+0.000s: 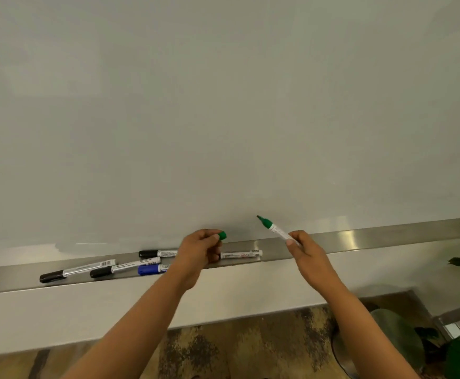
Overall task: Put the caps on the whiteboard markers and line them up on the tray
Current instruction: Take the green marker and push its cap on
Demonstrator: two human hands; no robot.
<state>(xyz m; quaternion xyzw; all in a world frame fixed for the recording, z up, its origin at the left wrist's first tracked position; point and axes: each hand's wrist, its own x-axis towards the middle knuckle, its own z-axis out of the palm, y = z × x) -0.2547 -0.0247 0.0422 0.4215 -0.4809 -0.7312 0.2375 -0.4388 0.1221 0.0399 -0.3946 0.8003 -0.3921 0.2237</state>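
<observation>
Far out at eight o'clock on the long brushed-metal tray (360,240) below the whiteboard lies a black-capped white marker (77,271), slanted. Toward seven o'clock sit a second black-capped marker (126,266), a blue-capped marker (152,269) and a third black-capped one (157,253) behind them, bunched and not parallel. At centre, the left hand (198,253) hangs over the tray, thumb and forefinger pinching the small green plastic cap (222,235), the other fingers curled in. Just past it, toward five o'clock, a white marker barrel (241,254) lies flat; its cap end is hidden behind the hand. At three o'clock the right hand (306,248) pinches the uncapped green-tipped white marker (276,231) by its rear barrel, the nib aimed up toward ten o'clock, well apart from the cap.

The marker looks light, stiff and smooth, so a hold nearer the collar would likely steady it for capping; the cap is tiny and probably slippery, best held by its closed end. The nib would smear whatever it touches.
</observation>
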